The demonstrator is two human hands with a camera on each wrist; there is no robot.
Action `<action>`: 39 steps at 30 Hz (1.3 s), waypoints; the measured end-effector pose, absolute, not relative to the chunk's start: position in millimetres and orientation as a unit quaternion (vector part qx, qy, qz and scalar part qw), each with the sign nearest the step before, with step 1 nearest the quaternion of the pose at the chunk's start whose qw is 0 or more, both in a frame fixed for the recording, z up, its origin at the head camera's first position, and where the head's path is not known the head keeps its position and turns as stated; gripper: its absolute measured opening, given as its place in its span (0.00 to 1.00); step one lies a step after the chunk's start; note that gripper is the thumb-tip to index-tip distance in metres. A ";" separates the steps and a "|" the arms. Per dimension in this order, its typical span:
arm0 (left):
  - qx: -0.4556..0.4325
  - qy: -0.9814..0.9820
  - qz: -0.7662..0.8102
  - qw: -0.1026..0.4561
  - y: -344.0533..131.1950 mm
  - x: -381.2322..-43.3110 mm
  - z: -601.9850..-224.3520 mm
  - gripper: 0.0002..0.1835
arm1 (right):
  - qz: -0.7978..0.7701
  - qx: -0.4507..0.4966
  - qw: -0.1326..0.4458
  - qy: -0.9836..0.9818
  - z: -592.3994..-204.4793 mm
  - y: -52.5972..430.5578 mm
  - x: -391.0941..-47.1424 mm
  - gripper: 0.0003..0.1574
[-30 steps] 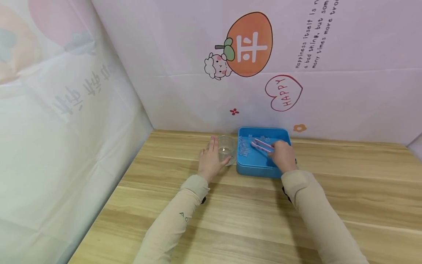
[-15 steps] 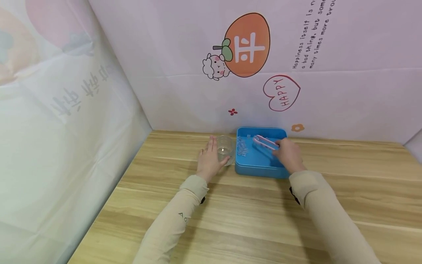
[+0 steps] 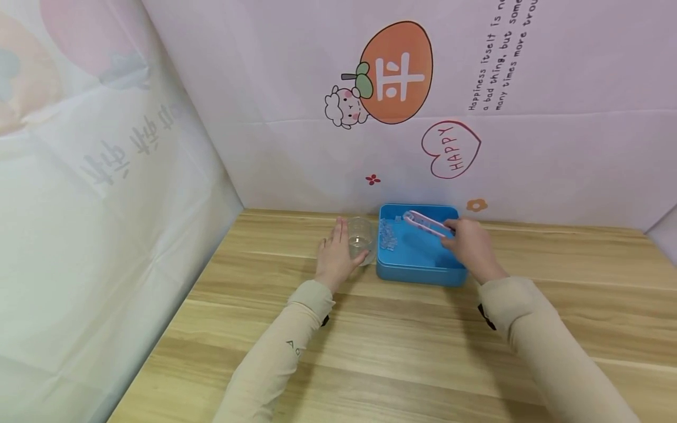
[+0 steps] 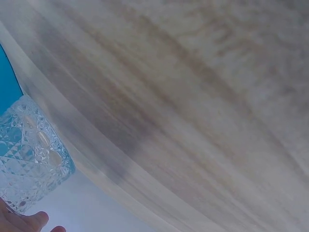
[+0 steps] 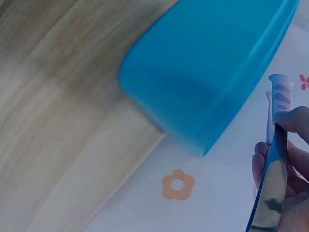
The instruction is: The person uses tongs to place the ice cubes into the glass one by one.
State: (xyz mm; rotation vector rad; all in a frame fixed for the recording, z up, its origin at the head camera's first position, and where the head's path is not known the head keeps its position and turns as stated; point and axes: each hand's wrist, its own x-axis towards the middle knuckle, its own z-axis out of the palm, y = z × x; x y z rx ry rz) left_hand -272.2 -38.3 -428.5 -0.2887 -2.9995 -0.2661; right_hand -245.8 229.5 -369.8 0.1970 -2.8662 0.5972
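Observation:
My left hand holds a clear cut-pattern glass standing on the table, fingers along its left side and thumb across its near side. The left wrist view shows this patterned glass with fingertips beside it. Above the blue box, my right hand grips pale pink tongs slanting left. In the right wrist view, thumb and fingers pinch the tongs. Whether anything sits between the tongs' tips is too small to tell. Small clear cubes lie heaped along the box's left side.
The blue rectangular box stands just right of the glass. Behind both, a printed cloth wall rises from the back edge of the wooden table. Another cloth wall closes the left side.
My right hand has moved right and slightly back with the tongs, which have risen from the box floor to above it. The left hand and glass have stayed in place.

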 end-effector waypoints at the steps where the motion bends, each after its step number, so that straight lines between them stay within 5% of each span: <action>1: -0.095 -0.990 -0.088 0.058 -38.2 -272.4 -428.5 0.51 | 0.201 0.070 0.105 -0.971 -368.3 228.2 -244.7 0.20; 39: -0.097 -0.989 -0.091 0.057 -38.4 -272.3 -428.0 0.51 | 0.203 0.136 0.088 -0.966 -361.0 166.0 -227.1 0.22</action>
